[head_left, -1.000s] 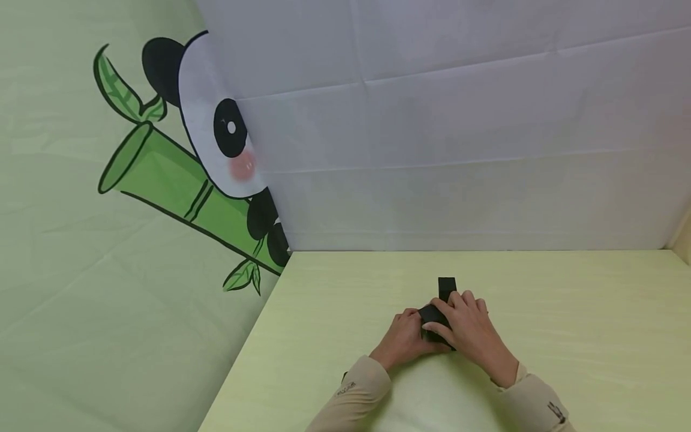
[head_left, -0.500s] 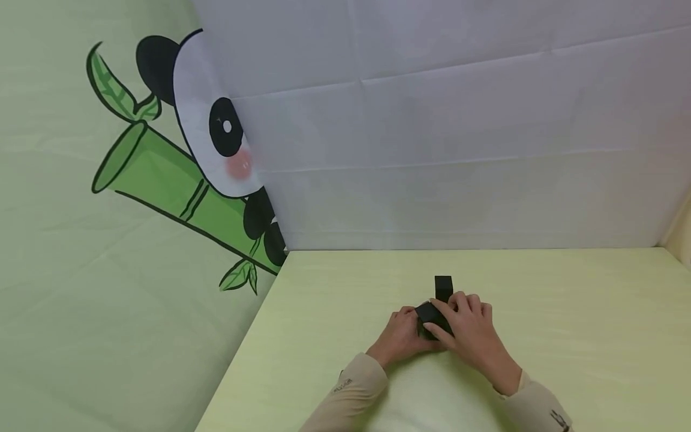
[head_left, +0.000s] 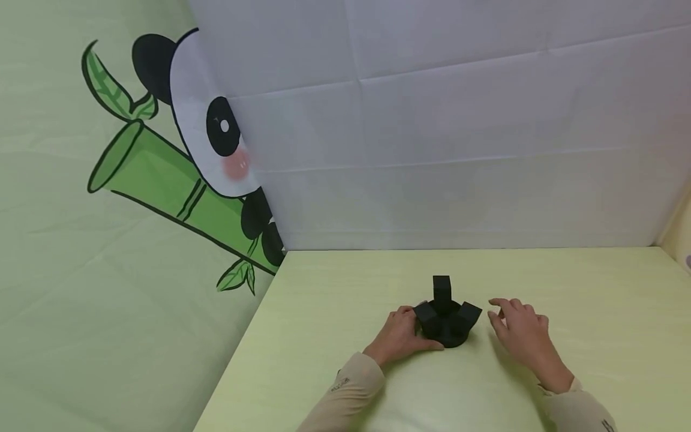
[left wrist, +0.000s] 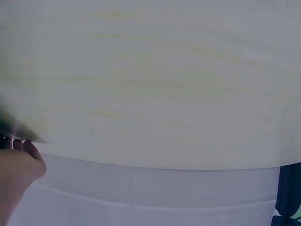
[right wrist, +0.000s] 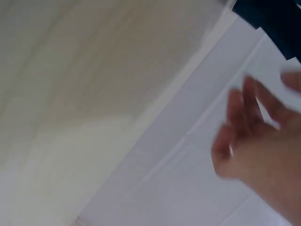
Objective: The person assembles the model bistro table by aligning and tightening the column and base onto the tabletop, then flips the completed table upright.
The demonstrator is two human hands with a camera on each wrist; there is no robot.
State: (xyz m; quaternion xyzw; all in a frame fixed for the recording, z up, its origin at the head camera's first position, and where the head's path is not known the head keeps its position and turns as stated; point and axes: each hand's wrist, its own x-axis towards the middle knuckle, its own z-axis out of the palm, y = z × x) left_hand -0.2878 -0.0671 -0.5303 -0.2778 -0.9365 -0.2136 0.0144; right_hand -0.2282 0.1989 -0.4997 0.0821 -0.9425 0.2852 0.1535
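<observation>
A black three-armed stand [head_left: 444,318] with a round base rests on the table in the head view. One blocky arm points to the back and the other two splay left and right. My left hand [head_left: 400,337] grips its left side, the thumb along the front of the base and the fingers partly hidden behind. Off to the right, my right hand [head_left: 523,334] is apart from the stand, fingers loosely bent around nothing. In the right wrist view that hand [right wrist: 263,150] is blurred, and the dark stand [right wrist: 275,23] shows at the top corner.
The pale yellow table [head_left: 335,300] extends around both hands. A white cloth wall [head_left: 459,132] rises behind its back edge. On the left hangs a green cloth [head_left: 65,300] with a printed panda and bamboo.
My right hand has let go of the stand and moved right, uncovering its right arm and round base. My left hand stays on the stand. The head view has shifted slightly.
</observation>
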